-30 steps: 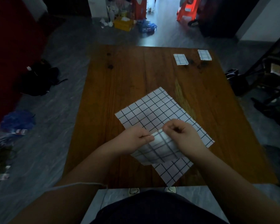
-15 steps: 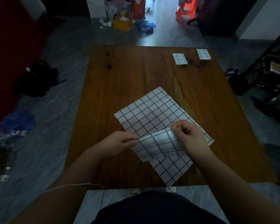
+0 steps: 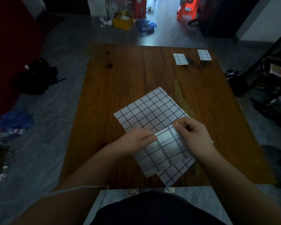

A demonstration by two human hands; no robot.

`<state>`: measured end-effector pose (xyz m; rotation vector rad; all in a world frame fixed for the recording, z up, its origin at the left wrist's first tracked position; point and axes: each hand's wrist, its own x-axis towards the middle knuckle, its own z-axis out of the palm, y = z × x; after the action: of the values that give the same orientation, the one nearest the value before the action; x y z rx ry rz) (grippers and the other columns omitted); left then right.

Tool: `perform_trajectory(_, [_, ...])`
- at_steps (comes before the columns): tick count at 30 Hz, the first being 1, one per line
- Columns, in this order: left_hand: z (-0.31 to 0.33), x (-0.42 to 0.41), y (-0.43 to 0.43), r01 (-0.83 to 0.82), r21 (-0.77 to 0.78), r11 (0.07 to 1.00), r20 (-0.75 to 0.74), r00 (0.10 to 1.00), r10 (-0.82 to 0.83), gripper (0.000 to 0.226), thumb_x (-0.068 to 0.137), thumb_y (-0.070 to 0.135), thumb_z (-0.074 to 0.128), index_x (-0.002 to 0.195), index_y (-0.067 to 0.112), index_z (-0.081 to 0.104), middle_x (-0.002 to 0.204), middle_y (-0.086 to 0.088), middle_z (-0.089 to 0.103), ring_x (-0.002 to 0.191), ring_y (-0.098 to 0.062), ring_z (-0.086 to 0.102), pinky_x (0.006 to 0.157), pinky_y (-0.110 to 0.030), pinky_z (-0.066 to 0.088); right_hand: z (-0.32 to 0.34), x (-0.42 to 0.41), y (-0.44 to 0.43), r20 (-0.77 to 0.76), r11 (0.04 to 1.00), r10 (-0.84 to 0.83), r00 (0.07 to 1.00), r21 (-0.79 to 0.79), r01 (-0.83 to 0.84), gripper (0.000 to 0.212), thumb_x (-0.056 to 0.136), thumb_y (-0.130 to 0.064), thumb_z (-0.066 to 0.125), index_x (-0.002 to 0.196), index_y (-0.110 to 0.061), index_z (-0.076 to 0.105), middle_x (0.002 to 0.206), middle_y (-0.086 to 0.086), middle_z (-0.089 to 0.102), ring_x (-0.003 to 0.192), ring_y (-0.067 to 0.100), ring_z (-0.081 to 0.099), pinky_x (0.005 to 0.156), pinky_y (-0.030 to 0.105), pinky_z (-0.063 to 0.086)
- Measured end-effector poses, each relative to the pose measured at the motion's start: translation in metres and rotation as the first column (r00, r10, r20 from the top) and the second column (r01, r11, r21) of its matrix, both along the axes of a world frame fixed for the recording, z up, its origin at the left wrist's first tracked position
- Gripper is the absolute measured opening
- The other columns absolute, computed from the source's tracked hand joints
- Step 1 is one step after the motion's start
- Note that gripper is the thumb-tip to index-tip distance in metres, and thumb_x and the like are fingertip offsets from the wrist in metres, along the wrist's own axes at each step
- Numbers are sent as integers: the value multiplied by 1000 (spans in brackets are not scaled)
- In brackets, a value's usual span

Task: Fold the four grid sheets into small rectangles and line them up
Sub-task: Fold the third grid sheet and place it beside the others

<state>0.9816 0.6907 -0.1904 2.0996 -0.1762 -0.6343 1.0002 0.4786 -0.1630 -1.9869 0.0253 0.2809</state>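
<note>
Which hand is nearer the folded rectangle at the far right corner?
Right. The right hand pinches the lifted sheet nearer the person, in line with the folded rectangle; the left hand pinches it farther left.

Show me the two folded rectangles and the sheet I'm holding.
left folded rectangle (image 3: 180, 58), head view, centre of its top face.
right folded rectangle (image 3: 204, 54), head view, centre of its top face.
held sheet (image 3: 164, 150), head view, middle of its raised part.
</note>
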Motion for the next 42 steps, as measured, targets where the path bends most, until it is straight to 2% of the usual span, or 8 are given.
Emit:
perform_trajectory(5, [-19, -14, 29, -57, -17, 998, -48, 997, 56, 29, 105, 32, 45, 86, 20, 63, 89, -1, 63, 83, -16, 59, 74, -32, 51, 8, 10, -16, -1, 999, -39, 999, 8, 39, 17, 100, -25, 57, 91, -19, 70, 87, 1, 68, 75, 13, 64, 73, 33, 50])
perform_trajectory(9, [-28, -18, 45, -68, -24, 997, -61, 996, 66, 31, 104, 35, 46, 91, 16, 68, 95, -7, 68, 90, -25, 64, 86, -52, 54, 5, 10, -10, -16, 1000, 1, 1000, -20, -1, 18, 100, -26, 57, 91, -18, 70, 95, 14, 67, 85, 26, 61, 76, 36, 52])
perform_trajectory(13, [-23, -9, 52, -3, -166, 986, -131, 991, -19, 24, 101, 30, 55, 121, 32, 68, 135, 15, 60, 121, -5, 56, 100, -40, 51, 5, 14, -4, -26, 998, 51, 998, -27, -52, 18, 100, -25, 57, 91, -17, 70, 91, 3, 69, 80, 14, 63, 75, 33, 49])
perform_trajectory(16, [-12, 1, 46, 21, -221, 975, -90, 995, -42, 40, 97, 28, 61, 137, 33, 58, 133, 14, 64, 124, -4, 58, 102, -40, 49, 4, 17, -1, -28, 994, 107, 994, -33, -108, 16, 100, -25, 57, 92, -20, 70, 87, -7, 69, 71, -1, 60, 71, 29, 46])
perform_trajectory(26, [2, 12, 11, -39, -122, 992, -3, 999, 39, 16, 99, 29, 59, 105, 40, 69, 103, 14, 71, 95, 6, 63, 83, -29, 53, 8, 21, -9, -38, 988, 147, 988, 53, -145, 24, 99, -37, 56, 95, -19, 71, 88, 6, 72, 74, 22, 66, 72, 38, 55])
perform_trajectory(30, [1, 4, 14, -233, -272, 934, -114, 971, 209, 19, 102, 28, 54, 108, 25, 72, 106, 4, 75, 98, -11, 71, 88, -45, 57, 2, 22, -16, -316, 945, 94, 944, 326, 15, 52, 104, -52, 33, 113, -13, 66, 107, 15, 73, 94, 26, 73, 88, 46, 56])
perform_trajectory(34, [-3, 0, 14, -536, -402, 742, -322, 842, 433, 23, 103, 23, 52, 115, 17, 70, 110, -4, 75, 103, -26, 71, 94, -58, 54, -21, 11, -13, -463, 827, 238, 854, 557, 71, 65, 102, -60, 26, 135, -11, 54, 126, 20, 68, 118, 39, 65, 101, 55, 47])
perform_trajectory(42, [-10, -5, 9, -658, -349, 667, -414, 747, 520, 19, 103, 26, 50, 112, 28, 67, 115, -5, 72, 106, -26, 69, 95, -53, 55, -44, -2, 11, -375, 935, 20, 927, 336, 116, 22, 101, -21, 57, 120, -17, 67, 108, 6, 75, 94, 24, 74, 76, 36, 58])
